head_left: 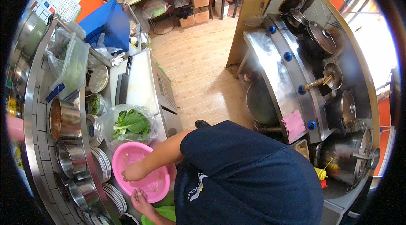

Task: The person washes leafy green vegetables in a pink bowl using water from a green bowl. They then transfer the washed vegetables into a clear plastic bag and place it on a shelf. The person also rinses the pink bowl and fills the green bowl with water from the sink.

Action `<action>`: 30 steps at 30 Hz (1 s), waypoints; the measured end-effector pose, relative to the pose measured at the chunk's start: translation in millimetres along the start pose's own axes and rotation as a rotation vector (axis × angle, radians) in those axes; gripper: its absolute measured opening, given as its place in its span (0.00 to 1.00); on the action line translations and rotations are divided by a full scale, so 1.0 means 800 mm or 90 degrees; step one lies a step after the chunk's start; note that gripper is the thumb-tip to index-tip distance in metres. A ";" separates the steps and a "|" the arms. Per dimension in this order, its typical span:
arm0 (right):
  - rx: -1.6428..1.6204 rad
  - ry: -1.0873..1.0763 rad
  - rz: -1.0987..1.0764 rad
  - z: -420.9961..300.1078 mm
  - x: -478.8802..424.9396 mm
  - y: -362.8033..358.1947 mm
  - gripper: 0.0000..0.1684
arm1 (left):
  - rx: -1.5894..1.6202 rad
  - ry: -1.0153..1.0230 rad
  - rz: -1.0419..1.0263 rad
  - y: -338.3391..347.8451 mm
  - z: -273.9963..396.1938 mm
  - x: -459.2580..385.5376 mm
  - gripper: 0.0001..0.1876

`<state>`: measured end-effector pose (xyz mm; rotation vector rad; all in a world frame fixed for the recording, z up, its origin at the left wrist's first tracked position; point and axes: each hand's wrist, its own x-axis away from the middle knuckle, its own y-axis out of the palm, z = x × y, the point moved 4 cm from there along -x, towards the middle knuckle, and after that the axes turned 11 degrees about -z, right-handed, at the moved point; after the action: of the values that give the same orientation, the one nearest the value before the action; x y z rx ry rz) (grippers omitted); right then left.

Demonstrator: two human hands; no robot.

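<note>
A pink plastic basin (pixel 117 165) stands on the counter in front of me, with water and small pale-green scraps inside. Over its middle is my right hand (pixel 136 171), fingers curled downward; what lies beneath them is hidden. My left hand (pixel 141 200) is at the basin's lower rim with bent fingers, and nothing clear shows between them. Below the basin, a green plastic basin (pixel 163 214) is partly hidden by my left forearm. Leafy greens (pixel 133 124) lie in an open clear plastic bag (pixel 112 142) just beyond the pink basin.
A large knife (pixel 122 87) lies on a white cutting board (pixel 141 80). Stacked plates (pixel 101 164) stand beside the basin, under a shelf of steel pots (pixel 71 160). Behind me are a stove (pixel 269 57) with pans and a large stockpot (pixel 339 158). A blue box (pixel 108 26) stands farther along.
</note>
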<state>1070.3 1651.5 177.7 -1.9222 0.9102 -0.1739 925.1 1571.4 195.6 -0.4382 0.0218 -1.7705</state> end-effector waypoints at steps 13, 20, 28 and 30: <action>-0.451 0.256 -0.106 0.025 0.020 -0.010 0.12 | 0.023 0.061 0.040 0.019 0.018 -0.003 0.15; -0.236 0.024 0.082 0.064 0.013 -0.128 0.16 | 0.077 0.043 0.152 0.008 -0.006 0.057 0.11; 0.021 0.112 -0.148 0.234 0.011 -0.132 0.25 | -0.003 0.039 0.181 0.025 -0.001 0.065 0.12; 0.039 0.215 -0.275 0.224 0.003 -0.139 0.28 | -0.005 0.044 0.203 0.024 0.008 0.065 0.12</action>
<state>1214.6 1805.1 174.4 -2.0449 0.6785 -0.7903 935.5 1518.9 211.0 -0.3581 0.1405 -1.4716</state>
